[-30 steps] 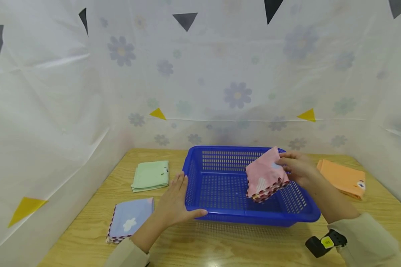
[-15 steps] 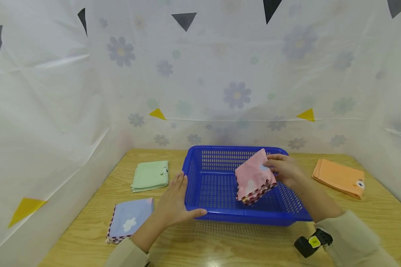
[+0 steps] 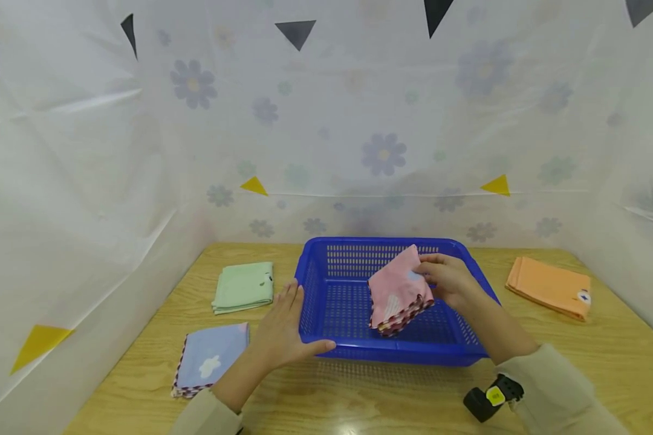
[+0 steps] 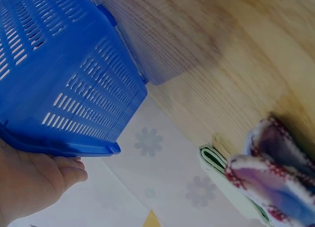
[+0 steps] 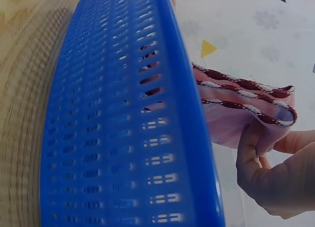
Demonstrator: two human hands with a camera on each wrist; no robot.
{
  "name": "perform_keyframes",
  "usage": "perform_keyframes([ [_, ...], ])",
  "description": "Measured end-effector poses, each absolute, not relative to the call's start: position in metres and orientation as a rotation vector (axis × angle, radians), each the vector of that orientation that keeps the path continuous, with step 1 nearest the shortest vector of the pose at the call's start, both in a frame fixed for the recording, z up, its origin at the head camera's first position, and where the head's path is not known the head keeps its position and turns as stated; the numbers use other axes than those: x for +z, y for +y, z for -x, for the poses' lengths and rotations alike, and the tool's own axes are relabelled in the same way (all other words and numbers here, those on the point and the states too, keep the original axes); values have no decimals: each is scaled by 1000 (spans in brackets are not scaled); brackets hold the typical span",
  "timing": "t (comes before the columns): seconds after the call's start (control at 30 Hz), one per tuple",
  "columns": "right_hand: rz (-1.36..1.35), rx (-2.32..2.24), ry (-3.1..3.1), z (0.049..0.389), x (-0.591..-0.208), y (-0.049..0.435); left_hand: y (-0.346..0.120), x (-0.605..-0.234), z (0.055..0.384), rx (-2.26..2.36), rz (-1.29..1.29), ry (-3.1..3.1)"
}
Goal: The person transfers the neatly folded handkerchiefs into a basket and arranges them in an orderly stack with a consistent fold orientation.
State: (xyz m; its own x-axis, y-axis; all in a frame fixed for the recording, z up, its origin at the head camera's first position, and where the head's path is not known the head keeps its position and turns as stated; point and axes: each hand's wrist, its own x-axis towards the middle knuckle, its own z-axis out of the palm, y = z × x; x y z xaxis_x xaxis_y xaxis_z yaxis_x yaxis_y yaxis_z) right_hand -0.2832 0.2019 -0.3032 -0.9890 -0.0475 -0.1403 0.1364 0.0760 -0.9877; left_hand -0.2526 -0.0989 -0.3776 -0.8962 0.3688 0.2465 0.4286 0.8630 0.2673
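My right hand (image 3: 450, 281) pinches a folded pink towel (image 3: 394, 293) by its upper right corner, over the inside of a blue plastic basket (image 3: 397, 345). Dark red and white stitching edges the towel's layers, which show stacked in the right wrist view, where the thumb and fingers lie on either side of the cloth (image 5: 229, 126). My left hand (image 3: 283, 331) rests at the basket's front left corner, its fingers straight along the left rim and the thumb stretched along the front rim. In the left wrist view this hand (image 4: 37, 182) lies right against the basket's rim (image 4: 64, 149).
Left of the basket, a folded green towel (image 3: 243, 287) lies behind a folded blue towel (image 3: 211, 357) with a white star-like patch. A folded orange towel (image 3: 549, 287) lies to the right on the wooden table (image 3: 381, 399). A flower-printed curtain (image 3: 326, 121) hangs behind.
My right hand has carried the pink towel leftward, from the basket's right side towards its middle, and slightly lower. The left hand has stayed at the basket's corner.
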Motion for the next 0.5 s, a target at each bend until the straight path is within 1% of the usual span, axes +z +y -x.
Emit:
perform_keyframes([
  [0.5,-58,-2125,2146,281,-308,173,-100,-377,253,-472,617,-2850],
])
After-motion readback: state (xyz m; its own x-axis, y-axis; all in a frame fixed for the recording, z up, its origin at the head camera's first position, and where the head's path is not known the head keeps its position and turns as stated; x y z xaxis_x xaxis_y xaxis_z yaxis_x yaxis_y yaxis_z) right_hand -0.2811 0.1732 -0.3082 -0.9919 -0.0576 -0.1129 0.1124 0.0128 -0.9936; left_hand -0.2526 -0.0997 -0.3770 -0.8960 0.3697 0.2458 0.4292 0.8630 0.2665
